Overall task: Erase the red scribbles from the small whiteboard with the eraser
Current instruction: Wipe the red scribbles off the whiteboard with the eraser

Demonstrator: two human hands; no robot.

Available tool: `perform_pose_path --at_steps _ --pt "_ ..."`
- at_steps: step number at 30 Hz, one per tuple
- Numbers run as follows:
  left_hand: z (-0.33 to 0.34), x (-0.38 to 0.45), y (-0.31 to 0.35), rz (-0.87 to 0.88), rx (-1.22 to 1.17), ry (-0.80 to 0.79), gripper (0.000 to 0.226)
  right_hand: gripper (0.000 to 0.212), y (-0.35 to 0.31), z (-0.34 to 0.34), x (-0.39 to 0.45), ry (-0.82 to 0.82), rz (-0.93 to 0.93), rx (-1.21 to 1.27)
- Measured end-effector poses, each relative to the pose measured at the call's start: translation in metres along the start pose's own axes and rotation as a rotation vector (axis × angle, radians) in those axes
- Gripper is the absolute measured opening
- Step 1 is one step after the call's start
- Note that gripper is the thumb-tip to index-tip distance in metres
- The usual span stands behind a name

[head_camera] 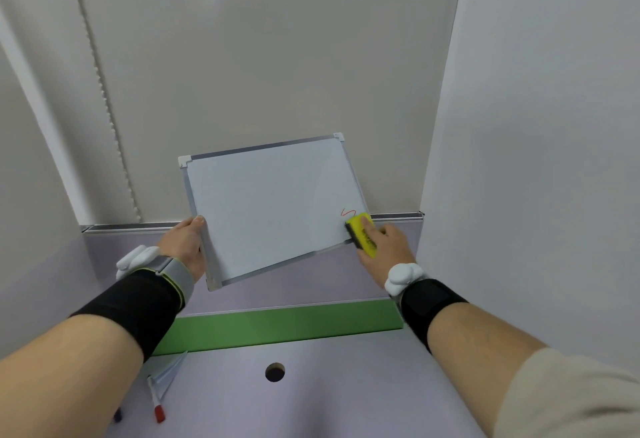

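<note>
A small whiteboard [266, 202] with a grey frame is held tilted above the desk. My left hand [187, 247] grips its left edge, thumb on the frame. A short red scribble [348, 212] shows near the board's lower right corner; the rest of the white surface looks clean. My right hand [384, 247] holds a yellow eraser [362, 235] with a black pad, pressed against the board's lower right corner just below the scribble. Both wrists wear black bands with white trackers.
A lilac desk [311, 385] with a round cable hole [275, 372] lies below. A green strip [284, 326] crosses it. A red-capped marker [156, 403] and a dark one [117, 415] lie at the lower left. White partition walls stand close on the left, back and right.
</note>
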State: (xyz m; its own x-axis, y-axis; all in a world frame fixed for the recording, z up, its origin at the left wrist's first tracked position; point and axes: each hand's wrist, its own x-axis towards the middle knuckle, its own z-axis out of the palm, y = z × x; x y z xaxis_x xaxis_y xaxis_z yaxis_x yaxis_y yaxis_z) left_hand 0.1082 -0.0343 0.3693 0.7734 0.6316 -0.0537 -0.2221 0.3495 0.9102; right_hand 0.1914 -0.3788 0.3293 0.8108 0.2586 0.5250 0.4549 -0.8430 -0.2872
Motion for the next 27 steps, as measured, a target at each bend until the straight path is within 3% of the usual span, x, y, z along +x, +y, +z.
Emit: perform_pose_path --at_steps 3,8,12,17,20,22,27 --pt "-0.001 0.002 -0.002 0.006 0.001 0.0 0.022 0.071 0.004 -0.004 0.0 0.016 0.084 0.004" --pt "-0.001 0.004 -0.002 -0.008 0.016 0.03 0.032 0.071 -0.027 0.017 -0.009 -0.022 -0.105 0.015" --pt "-0.007 0.008 0.001 -0.003 0.017 0.022 0.029 0.071 0.004 -0.002 -0.004 -0.006 0.094 -0.006" --pt "-0.006 0.007 -0.002 -0.005 0.008 0.004 0.025 0.069 -0.015 0.011 -0.018 -0.062 -0.143 0.008" --pt "-0.006 0.006 -0.005 -0.004 -0.003 0.003 0.019 0.069 -0.007 0.005 -0.011 -0.025 -0.052 0.006" --pt "-0.005 0.007 -0.004 -0.005 0.001 0.018 0.023 0.07 -0.001 -0.001 -0.009 -0.004 0.046 0.015" --pt "-0.002 0.003 -0.004 -0.024 -0.018 -0.02 0.037 0.068 -0.012 0.002 -0.01 -0.002 -0.079 0.014"
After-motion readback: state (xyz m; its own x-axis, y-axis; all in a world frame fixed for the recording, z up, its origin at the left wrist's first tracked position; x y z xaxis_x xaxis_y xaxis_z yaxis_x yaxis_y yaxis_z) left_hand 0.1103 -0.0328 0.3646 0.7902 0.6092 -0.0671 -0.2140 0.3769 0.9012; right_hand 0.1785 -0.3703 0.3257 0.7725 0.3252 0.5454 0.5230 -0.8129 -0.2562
